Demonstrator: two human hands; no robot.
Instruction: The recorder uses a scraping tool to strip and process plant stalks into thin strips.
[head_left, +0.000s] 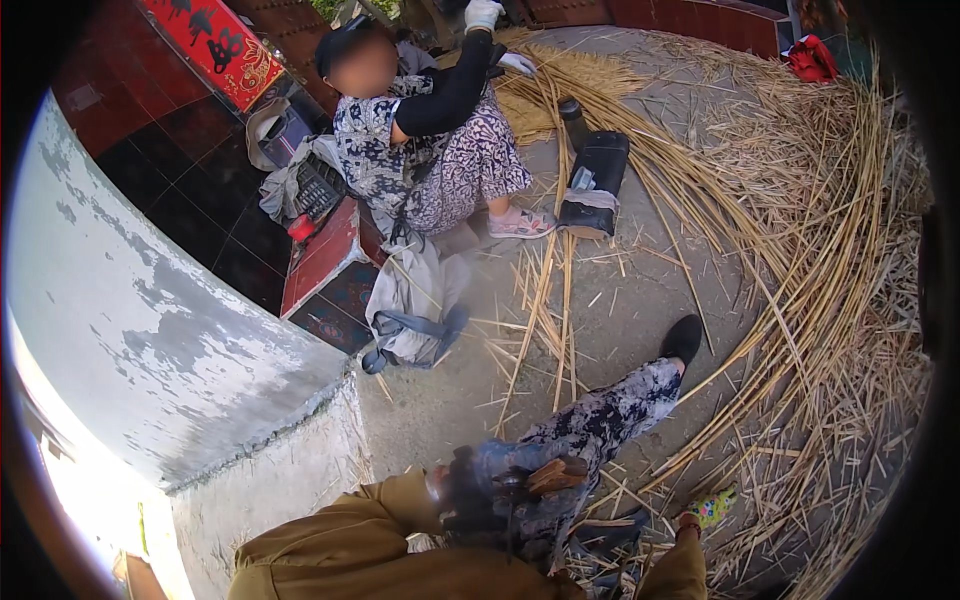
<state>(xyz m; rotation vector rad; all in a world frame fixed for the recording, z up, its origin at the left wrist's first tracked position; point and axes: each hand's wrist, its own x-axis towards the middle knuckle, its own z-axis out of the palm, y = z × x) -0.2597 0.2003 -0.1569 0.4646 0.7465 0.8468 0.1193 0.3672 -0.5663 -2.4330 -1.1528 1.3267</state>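
Observation:
My left hand (469, 487) is at lower middle, at the end of a brown sleeve, beside a dark, blurred bundle over my patterned trouser leg (611, 412). A rough brown piece (556, 476), perhaps wood or leather, lies on the bundle; whether my fingers grip either one is unclear. My right hand (711, 506), in a yellow-green floral glove, is at lower right over the straw litter (795, 517). Its fingers are too small and blurred to read. Long, thin reed stalks (765, 277) curve past my dark shoe (682, 339) up to the co-worker.
A co-worker (427, 142) in white gloves sits low at the upper middle. Near them are a black padded bundle (596, 184), a dark bottle (574, 120) and a pale cloth bag (412, 300). A peeling wall (150, 300) and a red-topped ledge (322, 255) bound the left side.

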